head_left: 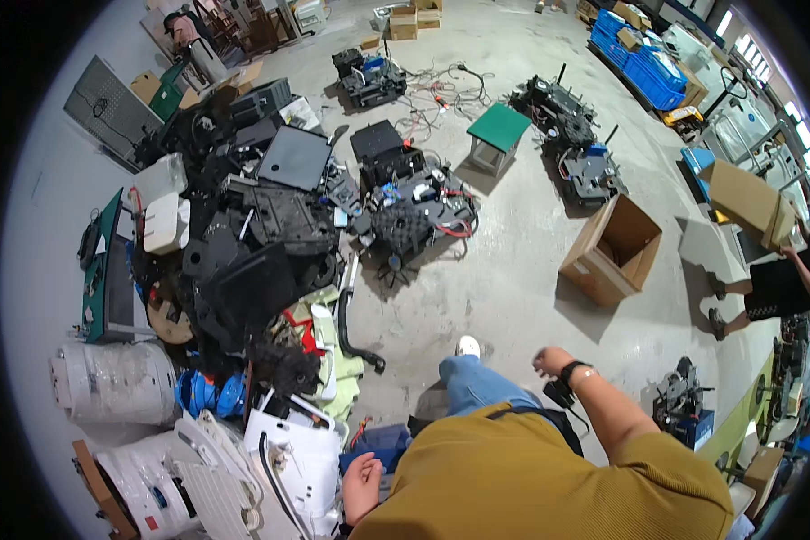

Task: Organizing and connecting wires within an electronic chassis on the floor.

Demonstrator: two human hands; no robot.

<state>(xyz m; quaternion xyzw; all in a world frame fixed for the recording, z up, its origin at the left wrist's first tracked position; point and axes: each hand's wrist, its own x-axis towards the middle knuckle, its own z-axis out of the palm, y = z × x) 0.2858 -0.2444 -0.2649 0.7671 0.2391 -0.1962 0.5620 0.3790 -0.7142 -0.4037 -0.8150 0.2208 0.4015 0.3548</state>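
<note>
My left hand (362,481) hangs low at my left side, loosely curled with nothing seen in it. It is nearest to a dark blue bin (382,447) and white plastic panels (297,463). My right hand (551,362) is held out ahead of my right hip, its fingers loosely bent and nothing visible in them. A black band (571,370) is around that wrist. Just below the wrist hangs a small black device (559,393) with a cord. Neither hand touches the open cardboard box (603,261) standing ahead on the right.
A large heap of black plastic parts (270,216) fills the left. Ahead are a green-topped stool (499,126), wheeled robot bases (567,135) and loose cables (445,90). At the right another person carries a cardboard box (751,202). Blue crates (652,76) stand far right.
</note>
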